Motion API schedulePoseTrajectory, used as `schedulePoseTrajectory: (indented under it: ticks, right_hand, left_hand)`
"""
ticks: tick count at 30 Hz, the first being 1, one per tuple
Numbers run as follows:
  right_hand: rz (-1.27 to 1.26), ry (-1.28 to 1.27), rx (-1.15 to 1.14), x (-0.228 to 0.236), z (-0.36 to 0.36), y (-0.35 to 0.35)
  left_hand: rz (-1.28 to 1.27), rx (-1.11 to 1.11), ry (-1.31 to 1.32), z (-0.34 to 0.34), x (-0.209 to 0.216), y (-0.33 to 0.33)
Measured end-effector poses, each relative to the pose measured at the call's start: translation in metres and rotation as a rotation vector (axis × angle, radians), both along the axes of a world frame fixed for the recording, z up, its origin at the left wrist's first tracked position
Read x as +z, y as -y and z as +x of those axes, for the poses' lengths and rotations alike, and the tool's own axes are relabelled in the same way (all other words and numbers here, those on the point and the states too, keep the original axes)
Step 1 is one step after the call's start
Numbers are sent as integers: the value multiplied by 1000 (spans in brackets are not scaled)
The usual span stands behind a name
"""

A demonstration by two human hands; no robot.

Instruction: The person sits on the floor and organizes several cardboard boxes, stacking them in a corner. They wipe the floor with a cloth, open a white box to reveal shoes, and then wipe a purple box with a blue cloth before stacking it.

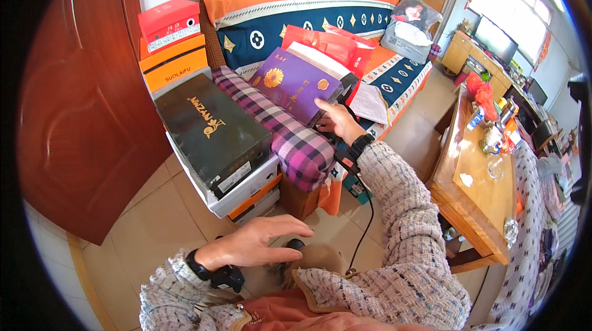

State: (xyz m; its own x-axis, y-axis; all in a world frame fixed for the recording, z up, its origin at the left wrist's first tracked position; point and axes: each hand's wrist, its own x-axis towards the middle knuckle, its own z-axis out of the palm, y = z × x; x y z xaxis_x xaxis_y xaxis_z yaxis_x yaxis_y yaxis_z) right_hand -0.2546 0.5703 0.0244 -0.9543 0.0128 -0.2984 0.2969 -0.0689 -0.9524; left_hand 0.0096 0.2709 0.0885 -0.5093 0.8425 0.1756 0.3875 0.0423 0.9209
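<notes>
A flat purple box with a yellow flower printed on it leans on the sofa, beside the plaid-covered armrest. My right hand grips its near right corner, the thumb on the top face and the other fingers partly hidden at the side. Lower down, my left hand hovers in front of me with its fingers apart and nothing in it. Closest to that hand is a stack of shoe boxes, topped by a black shoe box over a white box.
Red bags and a sheet of paper lie on the sofa behind the purple box. Orange and red shoe boxes stand beside the brown door. At right is a wooden table with several small items. A cable hangs from my right wrist.
</notes>
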Motion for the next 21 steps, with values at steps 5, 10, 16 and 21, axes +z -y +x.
schedulePoseTrajectory:
  ticks: [5, 10, 16, 21]
  right_hand:
    - [-38, -75, 27, 0, 2, -6]
    - [-134, -91, -19, 4, -5, -6]
    - [-107, -260, -116, 39, 2, -19]
    - [-206, -246, -167, 78, 23, -35]
  left_hand:
    - [-102, -117, 40, -23, -36, -12]
    - [-72, -167, 106, -41, -64, -24]
    - [-89, -225, 39, -42, -77, -20]
    - [-54, -227, -2, -45, -80, -11]
